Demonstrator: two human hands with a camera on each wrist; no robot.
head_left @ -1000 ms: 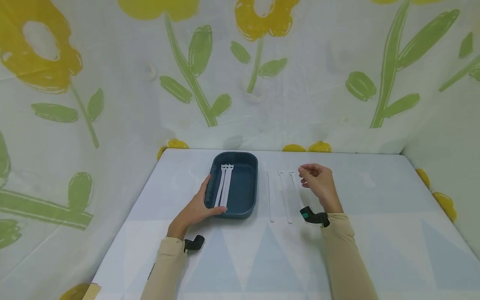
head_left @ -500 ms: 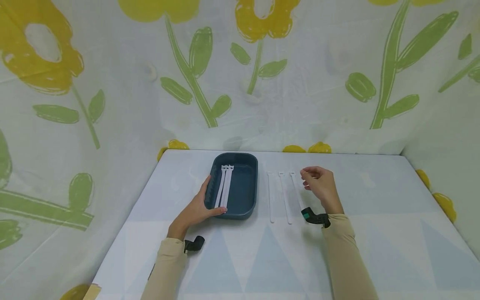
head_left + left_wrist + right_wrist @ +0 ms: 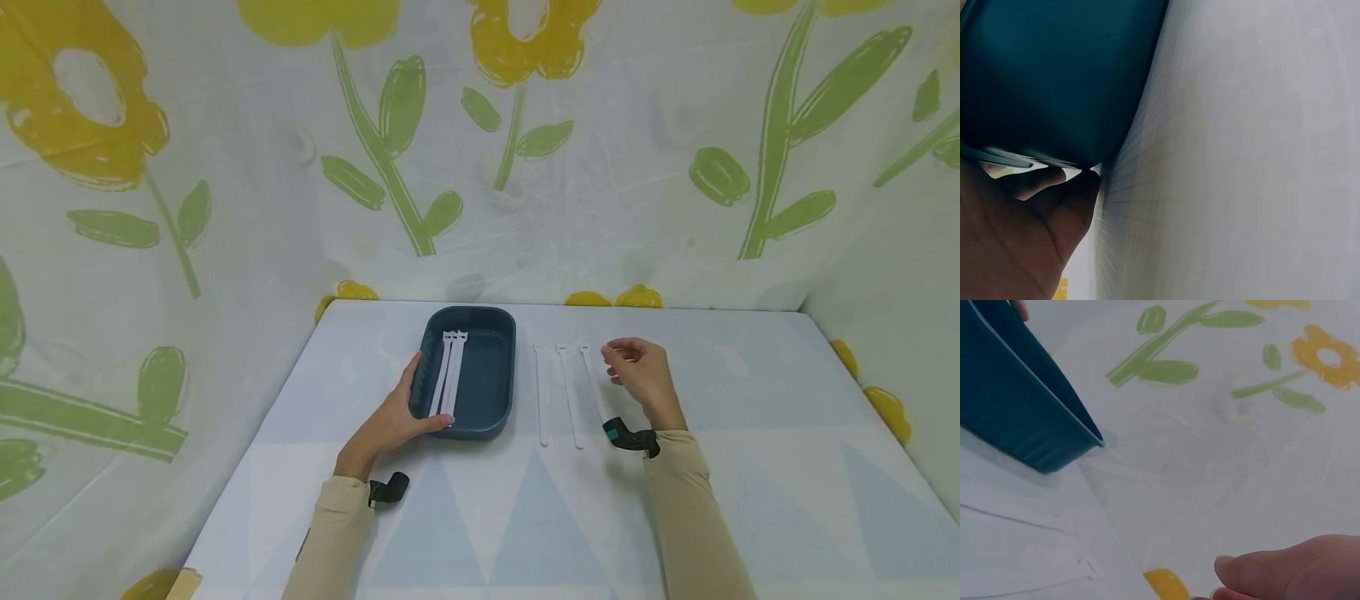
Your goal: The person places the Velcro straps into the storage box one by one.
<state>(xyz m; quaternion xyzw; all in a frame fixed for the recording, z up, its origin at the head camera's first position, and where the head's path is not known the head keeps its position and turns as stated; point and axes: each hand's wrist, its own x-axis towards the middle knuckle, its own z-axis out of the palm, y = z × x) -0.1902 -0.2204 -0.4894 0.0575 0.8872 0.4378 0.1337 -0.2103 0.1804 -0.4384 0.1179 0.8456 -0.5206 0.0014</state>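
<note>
A dark teal plastic bin (image 3: 487,375) stands on the table, with a few white cable ties (image 3: 452,379) lying side by side along its left. My left hand (image 3: 386,425) grips the bin's near left corner, thumb over the rim and fingers along the outer wall. In the left wrist view, fingers (image 3: 1072,212) touch the bin wall. To the bin's right lie three more white straps with slotted heads: a left one (image 3: 540,396), a middle one (image 3: 568,396) and a right one (image 3: 592,379). Beside the right strap's head hovers my right hand (image 3: 641,375), fingers loosely bent, nothing visible in them.
The white and pale-blue patterned table (image 3: 750,483) extends to the right and toward me. A flower-printed curtain (image 3: 600,208) encloses the back and both sides. Each wrist carries a small black camera, such as the right camera (image 3: 626,435).
My right hand has shifted very slightly right and toward me. The left hand, the bin and the cable ties stay where they were.
</note>
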